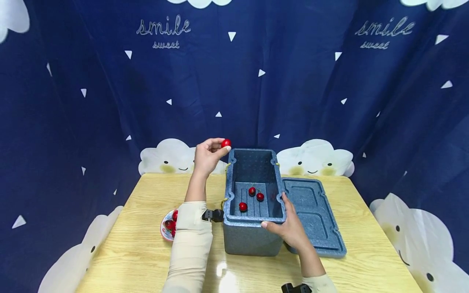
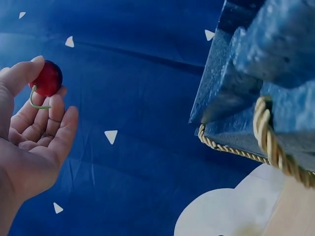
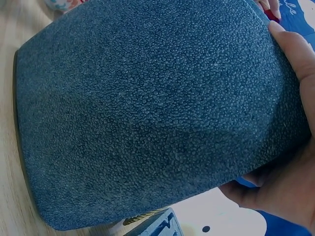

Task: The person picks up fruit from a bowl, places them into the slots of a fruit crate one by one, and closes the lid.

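My left hand (image 1: 207,158) pinches a red cherry (image 1: 226,143) between thumb and fingers, just above the far left edge of a blue-grey foam box (image 1: 253,240). In the left wrist view, a short green stem hangs from that cherry (image 2: 47,78). Several fingers curl below it without touching other things. With thumb and fingers around the near right corner of the box's rim, my right hand (image 1: 291,228) holds the box. Inside, three red cherries lie on the floor: one cherry (image 1: 252,191) farthest back, another cherry (image 1: 260,197) beside it, a third cherry (image 1: 243,206) nearer.
Left of the box, partly behind my left sleeve, a small patterned bowl (image 1: 163,232) holds several cherries. The foam lid (image 1: 311,211) lies on the wooden table (image 1: 139,252) at the box's right. Yellow cord (image 2: 266,128) runs along the box's side. A blue curtain (image 1: 234,93) hangs behind.
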The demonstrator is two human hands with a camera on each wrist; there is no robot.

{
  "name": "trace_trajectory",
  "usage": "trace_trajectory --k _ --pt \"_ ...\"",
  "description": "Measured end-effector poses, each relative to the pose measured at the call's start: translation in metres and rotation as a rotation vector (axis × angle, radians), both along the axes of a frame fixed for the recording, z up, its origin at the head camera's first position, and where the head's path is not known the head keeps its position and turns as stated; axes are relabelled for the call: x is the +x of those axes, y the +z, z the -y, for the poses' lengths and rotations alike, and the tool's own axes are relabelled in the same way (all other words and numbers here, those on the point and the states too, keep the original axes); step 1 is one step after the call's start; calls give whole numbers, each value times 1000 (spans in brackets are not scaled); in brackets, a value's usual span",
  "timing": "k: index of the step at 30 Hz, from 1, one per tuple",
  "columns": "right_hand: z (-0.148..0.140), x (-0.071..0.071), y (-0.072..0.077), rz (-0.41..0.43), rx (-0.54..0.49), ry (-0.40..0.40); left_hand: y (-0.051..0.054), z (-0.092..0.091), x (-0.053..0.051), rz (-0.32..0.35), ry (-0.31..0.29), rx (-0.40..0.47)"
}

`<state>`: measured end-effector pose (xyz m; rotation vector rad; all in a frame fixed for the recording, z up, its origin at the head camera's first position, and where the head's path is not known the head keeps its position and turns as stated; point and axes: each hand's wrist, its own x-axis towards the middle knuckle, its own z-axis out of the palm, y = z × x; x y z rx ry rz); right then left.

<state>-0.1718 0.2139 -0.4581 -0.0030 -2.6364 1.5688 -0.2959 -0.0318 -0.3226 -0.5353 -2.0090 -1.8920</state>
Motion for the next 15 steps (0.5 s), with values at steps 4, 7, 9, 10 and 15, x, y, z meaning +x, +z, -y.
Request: trace_trajectory --k 4,7,9,10,15 --pt "0 0 -1 4 -5 0 -10 -7 -19 17 14 -13" --pt "1 -1 -1 5 0 -1 -12 -13 -29 23 23 -39" --pt "1 -1 -1 5 5 -4 -9 -17 -30 28 21 -62" --pt "1 -1 0 5 9 -5 -8 -19 -31 31 20 -68" --pt "-1 0 0 6 16 -11 -2 -32 -34 72 21 -114"
